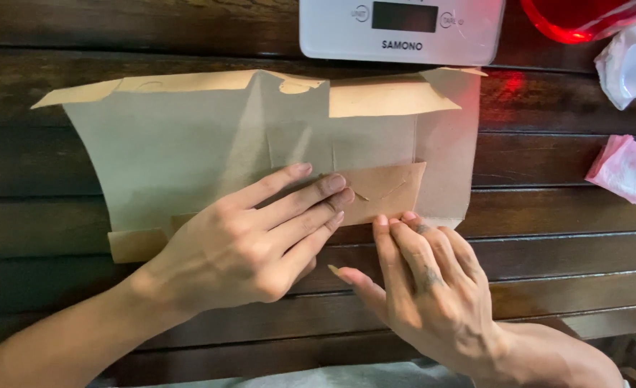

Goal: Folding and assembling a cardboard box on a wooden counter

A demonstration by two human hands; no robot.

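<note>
Flat on the dark slatted wooden surface (562, 251) lies an unfolded brown cardboard blank (188, 144), its long top flaps turned over along the far edge, and both hands are down on the near edge of it. The left hand (249, 244) lies palm-down across the lower middle of the sheet, fingers (310, 197) stretched out and close together, pressing flat on a small folded-up flap (386, 190) that carries a curved slit. The right hand (433, 284) comes in from below, its fingertips (393, 221) bunched together and nipping the near edge of that same flap, thumb held out to the side and clear of the card. The look of it is a crease being set along the bottom edge, and to do that well the flat hand should keep the panel from sliding while the fingertips run along the fold line, not across it, so the crease stays straight and the slit is not torn. Even pressure matters here; the card looks thin and will buckle if pushed from one corner only. Beyond the sheet stands a white kitchen scale (404, 32), touching or nearly touching its far edge. A red container (577, 18) sits at the far right, with a white crumpled wrapper (630, 68) near it and a pink folded cloth (623, 169) well apart from the card.
</note>
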